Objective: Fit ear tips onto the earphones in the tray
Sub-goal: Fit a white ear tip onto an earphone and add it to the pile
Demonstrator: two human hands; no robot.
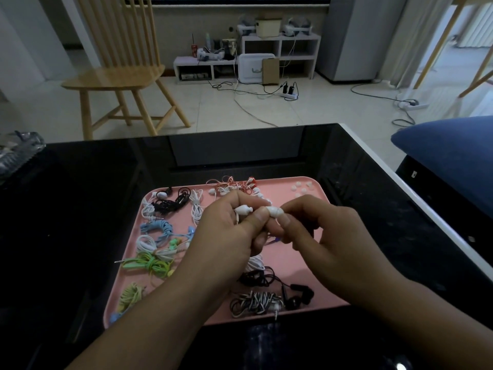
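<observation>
Your left hand and right hand each pinch a white earbud above the pink plastic tray. Under them lies a glossy black tabletop; beyond your hands stands a pale wooden chair on the tiled floor. No writing is legible.

Tray sits on table, near its front edge; coiled earphones fill tray's left side and far middle, more at near right; loose ear tips in far-right corner; both hands above tray centre — left hand beside right hand, touching; chair behind table, far left; shelf unit against back wall.
</observation>
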